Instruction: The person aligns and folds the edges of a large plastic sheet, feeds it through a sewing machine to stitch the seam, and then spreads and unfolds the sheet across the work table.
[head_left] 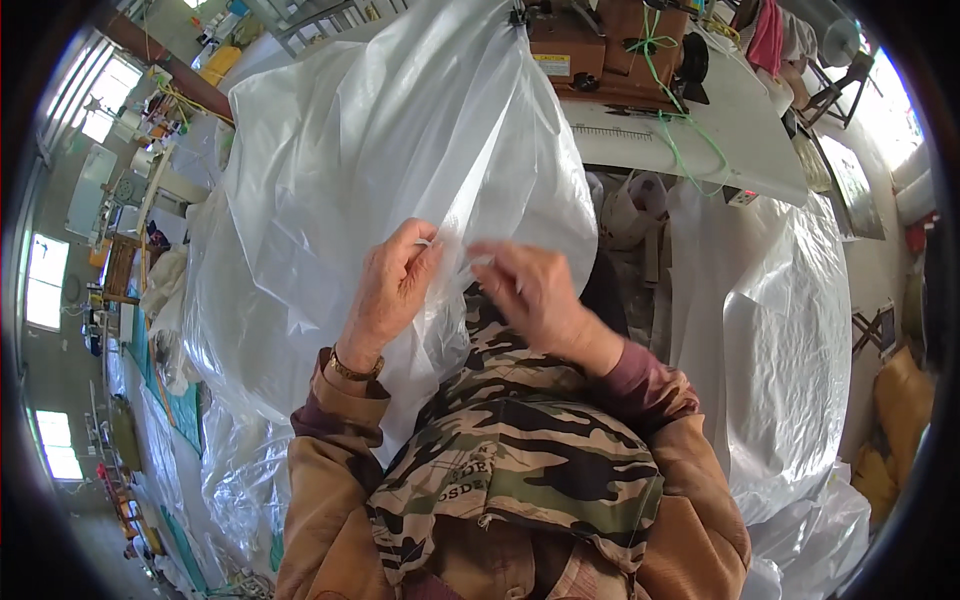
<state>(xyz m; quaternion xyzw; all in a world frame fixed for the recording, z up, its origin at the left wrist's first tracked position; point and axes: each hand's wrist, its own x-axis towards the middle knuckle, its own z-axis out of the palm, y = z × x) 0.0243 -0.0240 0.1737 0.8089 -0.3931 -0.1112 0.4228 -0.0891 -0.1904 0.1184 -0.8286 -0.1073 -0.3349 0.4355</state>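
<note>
A large translucent white plastic sheet hangs in folds in front of me, off the edge of a work table and down over my lap. My left hand is closed in a pinch on a fold of this sheet, its fingertips pressed together. Just right of it, my right hand is raised with bent fingers, blurred by motion. Its fingertips are close to the sheet, but whether they grip any of it is not clear. A camouflage apron covers my lap below both hands.
A brown machine stands on the white table, with green string trailing over the edge. More plastic sheeting is heaped at the right. A white bag sits under the table. Cluttered shelves and windows line the left.
</note>
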